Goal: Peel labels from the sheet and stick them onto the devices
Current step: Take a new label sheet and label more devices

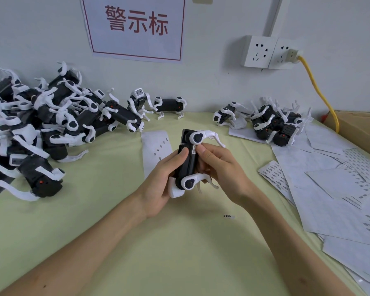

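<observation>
Sticking step: the left hand (160,182) grips a device (187,163); the right hand (222,167) pinches it, thumb pressing a label (194,149) down. Next, probably rubbing it flat.

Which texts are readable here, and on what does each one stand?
"警示标": red characters on the wall sign.
On the device, the label: too small to read.
On the label sheets: print too small to read.
On the loose label: blurred.
</observation>
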